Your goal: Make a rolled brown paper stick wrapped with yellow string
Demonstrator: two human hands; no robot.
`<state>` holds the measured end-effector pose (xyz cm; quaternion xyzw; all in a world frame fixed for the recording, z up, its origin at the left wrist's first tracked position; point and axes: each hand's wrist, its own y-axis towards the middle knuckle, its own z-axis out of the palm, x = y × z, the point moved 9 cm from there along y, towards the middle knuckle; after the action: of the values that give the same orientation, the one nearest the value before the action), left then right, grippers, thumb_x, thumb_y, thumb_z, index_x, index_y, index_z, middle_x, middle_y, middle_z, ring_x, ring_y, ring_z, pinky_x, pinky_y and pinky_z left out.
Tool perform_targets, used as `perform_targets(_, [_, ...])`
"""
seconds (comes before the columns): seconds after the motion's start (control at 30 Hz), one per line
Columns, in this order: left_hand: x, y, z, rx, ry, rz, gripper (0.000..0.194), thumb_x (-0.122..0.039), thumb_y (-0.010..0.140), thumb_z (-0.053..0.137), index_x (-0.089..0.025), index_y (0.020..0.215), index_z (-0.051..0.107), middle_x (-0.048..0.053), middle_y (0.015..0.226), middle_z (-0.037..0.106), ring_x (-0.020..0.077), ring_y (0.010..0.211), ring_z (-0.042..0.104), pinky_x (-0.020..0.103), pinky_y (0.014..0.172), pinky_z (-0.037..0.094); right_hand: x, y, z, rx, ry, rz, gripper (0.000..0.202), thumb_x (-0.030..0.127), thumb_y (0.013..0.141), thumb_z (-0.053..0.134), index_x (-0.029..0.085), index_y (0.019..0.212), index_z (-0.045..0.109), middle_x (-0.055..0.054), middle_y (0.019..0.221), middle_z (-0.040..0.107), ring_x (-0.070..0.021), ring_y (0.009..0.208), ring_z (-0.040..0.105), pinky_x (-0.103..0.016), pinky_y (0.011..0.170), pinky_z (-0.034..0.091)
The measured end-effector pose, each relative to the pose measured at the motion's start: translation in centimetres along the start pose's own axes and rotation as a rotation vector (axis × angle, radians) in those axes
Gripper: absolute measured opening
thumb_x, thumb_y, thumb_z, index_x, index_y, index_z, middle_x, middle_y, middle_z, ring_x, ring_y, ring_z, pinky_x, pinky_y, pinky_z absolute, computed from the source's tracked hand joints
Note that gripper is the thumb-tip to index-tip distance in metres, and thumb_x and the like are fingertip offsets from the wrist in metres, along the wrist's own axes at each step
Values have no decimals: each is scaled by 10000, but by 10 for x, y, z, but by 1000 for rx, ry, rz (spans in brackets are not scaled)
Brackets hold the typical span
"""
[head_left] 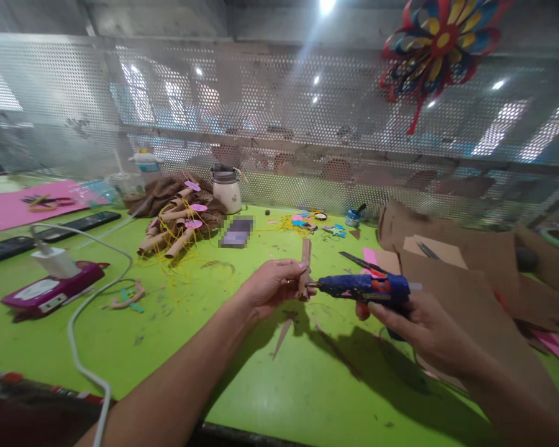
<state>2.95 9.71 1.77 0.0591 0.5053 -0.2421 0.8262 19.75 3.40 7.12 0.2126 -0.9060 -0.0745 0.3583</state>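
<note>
Between the fingers of my left hand [272, 285] is a brown paper roll [306, 264], held upright above the green table [261, 403]. My right hand [419, 323] grips a blue glue gun [366, 288] with orange parts. The gun points left, and its nozzle is at the lower part of the roll; whether it touches is too small to tell. Below my left hand lies a pointed brown paper scrap [282, 337]. Behind the gun rest dark-bladed scissors [363, 263], partly hidden by it.
Several finished brown paper rolls [181, 242] with pink tags and yellow string lie at the left. A purple power strip [53, 288] with a white cable stands nearer. Brown paper sheets [456, 304] cover the right side. A cream jar [227, 191] stands at the back by the perforated screen.
</note>
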Motion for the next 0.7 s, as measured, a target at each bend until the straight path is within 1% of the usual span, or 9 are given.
perform_targets(0.1, [0, 0, 2, 26, -5, 8, 147, -139, 811, 567, -95, 672, 587, 48, 599, 615, 117, 525, 600, 219, 523, 496, -7, -2, 7, 66, 29, 46, 320, 464, 872, 464, 206, 843, 651, -37, 787, 640, -169, 702, 579, -258, 582, 467])
perform_targets(0.17, [-1, 0, 1, 13, -8, 9, 125, -123, 802, 572, -96, 681, 591, 47, 607, 621, 107, 517, 584, 213, 510, 491, -9, -3, 8, 71, 24, 60, 317, 466, 870, 466, 208, 860, 651, -37, 783, 637, -170, 702, 574, -262, 586, 463])
perform_targets(0.27, [0, 1, 0, 1, -11, 3, 112, -119, 799, 576, -98, 690, 592, 47, 617, 625, 104, 520, 581, 211, 507, 490, -9, -4, 6, 53, 8, 61, 319, 464, 868, 471, 202, 839, 651, -40, 754, 636, -173, 689, 572, -264, 578, 460])
perform_targets(0.43, [1, 1, 1, 15, 14, 0, 119, -153, 792, 606, -95, 691, 583, 45, 632, 621, 104, 532, 593, 226, 553, 506, -11, -4, 2, 2, -21, 57, 331, 479, 842, 502, 193, 755, 642, -35, 663, 614, -171, 629, 564, -268, 553, 459])
perform_targets(0.6, [3, 0, 0, -10, 39, -31, 129, -173, 747, 662, -97, 699, 571, 47, 643, 617, 140, 553, 631, 220, 522, 488, -13, -3, 0, -26, -51, 49, 343, 491, 846, 489, 190, 756, 626, -33, 649, 604, -171, 616, 557, -274, 553, 456])
perform_targets(0.7, [3, 0, 2, -16, 46, -32, 121, -164, 745, 659, -94, 698, 572, 60, 645, 625, 144, 557, 634, 220, 523, 490, -13, -2, -1, -29, -88, 39, 351, 493, 856, 471, 190, 758, 620, -33, 655, 608, -170, 618, 557, -274, 556, 453])
